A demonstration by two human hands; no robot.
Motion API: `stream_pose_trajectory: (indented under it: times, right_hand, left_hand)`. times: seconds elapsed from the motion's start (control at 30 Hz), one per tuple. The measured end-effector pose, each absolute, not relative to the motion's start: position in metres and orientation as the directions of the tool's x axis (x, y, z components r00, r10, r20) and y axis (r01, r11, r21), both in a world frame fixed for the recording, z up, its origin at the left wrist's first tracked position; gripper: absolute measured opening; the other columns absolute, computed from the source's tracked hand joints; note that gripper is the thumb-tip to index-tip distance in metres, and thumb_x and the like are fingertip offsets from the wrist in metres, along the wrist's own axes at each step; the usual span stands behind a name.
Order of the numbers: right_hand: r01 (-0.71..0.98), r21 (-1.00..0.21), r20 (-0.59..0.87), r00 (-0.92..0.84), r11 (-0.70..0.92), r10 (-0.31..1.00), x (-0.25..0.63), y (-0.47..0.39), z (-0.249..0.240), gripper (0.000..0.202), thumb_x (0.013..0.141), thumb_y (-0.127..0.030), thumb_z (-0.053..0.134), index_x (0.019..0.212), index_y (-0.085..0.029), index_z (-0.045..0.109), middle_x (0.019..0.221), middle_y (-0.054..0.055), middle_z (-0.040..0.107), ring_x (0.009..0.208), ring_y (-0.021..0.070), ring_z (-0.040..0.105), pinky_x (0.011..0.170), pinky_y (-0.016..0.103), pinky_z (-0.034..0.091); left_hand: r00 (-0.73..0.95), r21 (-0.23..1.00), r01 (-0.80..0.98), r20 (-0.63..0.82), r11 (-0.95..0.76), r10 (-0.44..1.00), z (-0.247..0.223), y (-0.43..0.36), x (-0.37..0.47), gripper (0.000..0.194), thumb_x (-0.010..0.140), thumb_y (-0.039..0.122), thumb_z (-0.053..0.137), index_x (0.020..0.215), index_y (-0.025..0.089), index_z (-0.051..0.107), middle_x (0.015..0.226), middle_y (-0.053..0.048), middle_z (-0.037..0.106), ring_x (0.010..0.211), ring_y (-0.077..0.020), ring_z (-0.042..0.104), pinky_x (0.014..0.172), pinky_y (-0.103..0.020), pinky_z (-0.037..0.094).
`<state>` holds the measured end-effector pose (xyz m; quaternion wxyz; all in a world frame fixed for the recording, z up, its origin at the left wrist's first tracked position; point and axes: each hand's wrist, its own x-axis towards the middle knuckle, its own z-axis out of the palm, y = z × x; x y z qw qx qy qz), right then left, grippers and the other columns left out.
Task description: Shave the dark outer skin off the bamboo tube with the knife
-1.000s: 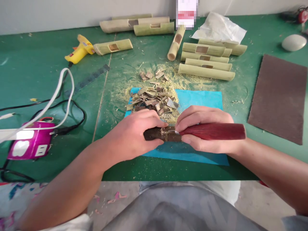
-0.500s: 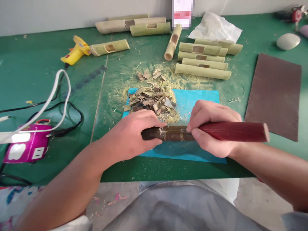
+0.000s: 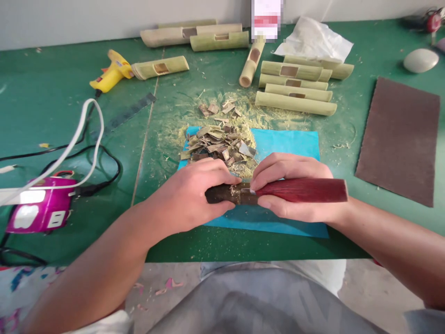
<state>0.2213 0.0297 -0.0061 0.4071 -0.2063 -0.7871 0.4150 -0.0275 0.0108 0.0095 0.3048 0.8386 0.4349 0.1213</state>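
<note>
Green tabletop (image 3: 174,246), plain wall behind. Your left fingers (image 3: 222,172) pin dark bamboo tube (image 3: 246,198), probably for steadiness; right fingers (image 3: 266,168) grip red-handled blade (image 3: 302,190) low, likely for control.

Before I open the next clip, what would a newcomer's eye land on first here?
Probably the red-handled tool in the right hand, at front centre, its metal end over the dark tube gripped by the left hand. Next, the heap of chips just beyond, partly on the bright blue sheet. Then the magenta block by the left edge.
</note>
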Motion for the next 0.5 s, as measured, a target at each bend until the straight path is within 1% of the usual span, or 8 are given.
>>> stream_pose_trajectory:
  times: [0.1,0.23,0.33,0.43,0.5]
  right_hand:
    - [0.041,-0.805,0.462,-0.584,0.592,0.668,0.2192,0.0282,-0.0030,0.004,0.089,-0.017,0.071,0.089,-0.022,0.070,0.087,0.001,0.076,0.080,0.0124,0.071,0.076,0.026,0.058]
    - [0.145,-0.743,0.489,-0.549,0.654,0.678,0.2204,0.0245,0.0034,0.013,0.084,-0.013,0.062,0.077,-0.024,0.065,0.073,-0.001,0.067,0.066,0.0119,0.063,0.063,0.026,0.054]
    - [0.173,-0.745,0.503,-0.488,0.644,0.713,0.2251,0.0224,0.0038,0.014,0.081,-0.013,0.059,0.072,-0.024,0.063,0.068,0.000,0.064,0.061,0.0131,0.060,0.058,0.029,0.051]
    - [0.121,-0.771,0.517,-0.456,0.626,0.725,0.2276,0.0221,0.0008,0.013,0.082,-0.013,0.061,0.076,-0.025,0.064,0.072,0.001,0.068,0.065,0.0144,0.065,0.061,0.030,0.055]
    - [0.074,-0.800,0.507,-0.448,0.596,0.736,0.2267,0.0231,-0.0010,0.011,0.083,-0.015,0.065,0.078,-0.025,0.066,0.078,0.001,0.071,0.071,0.0152,0.069,0.068,0.031,0.059]
  left_hand:
    - [0.591,0.615,0.660,-0.069,-0.432,0.804,0.0081,0.0114,-0.0274,0.017,0.090,0.024,0.068,0.106,0.018,0.073,0.104,-0.007,0.070,0.098,-0.0224,0.067,0.084,-0.034,0.052]
    - [0.576,0.615,0.675,-0.093,-0.408,0.812,0.0066,0.0113,-0.0289,0.023,0.088,0.024,0.072,0.110,0.021,0.073,0.103,-0.005,0.071,0.099,-0.0233,0.068,0.085,-0.035,0.052]
    - [0.574,0.629,0.664,-0.083,-0.404,0.815,0.0057,0.0106,-0.0298,0.028,0.087,0.025,0.074,0.114,0.022,0.073,0.108,-0.006,0.071,0.103,-0.0242,0.068,0.088,-0.036,0.053]
    - [0.580,0.637,0.655,-0.078,-0.407,0.811,0.0061,0.0103,-0.0291,0.028,0.087,0.025,0.072,0.115,0.020,0.073,0.109,-0.007,0.071,0.104,-0.0246,0.067,0.089,-0.037,0.053]
    - [0.585,0.641,0.651,-0.082,-0.407,0.807,0.0074,0.0104,-0.0281,0.026,0.088,0.024,0.071,0.113,0.019,0.073,0.108,-0.008,0.071,0.104,-0.0246,0.067,0.090,-0.038,0.053]
